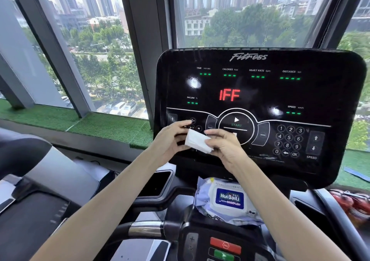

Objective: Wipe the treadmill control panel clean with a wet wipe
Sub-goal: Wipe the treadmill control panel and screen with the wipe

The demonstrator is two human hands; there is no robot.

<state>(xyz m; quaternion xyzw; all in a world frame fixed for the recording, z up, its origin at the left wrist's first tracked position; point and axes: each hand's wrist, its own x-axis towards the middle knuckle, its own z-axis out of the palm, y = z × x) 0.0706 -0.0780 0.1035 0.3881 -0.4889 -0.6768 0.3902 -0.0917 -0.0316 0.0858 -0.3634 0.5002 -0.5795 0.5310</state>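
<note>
Grip: left hand (170, 140) and right hand (226, 147) each pinched one end of the wet wipe (197, 141), probably to spread it flat before wiping.
Wet wipe: white, folded, held just in front of the control panel (260, 92), at its lower left; whether it touched, I couldn't tell.
Wipe pack (229, 200): below the control panel, lid shut, near for a second sheet.
Hidden: the buttons behind both hands; some right fingertips behind the wipe.
</note>
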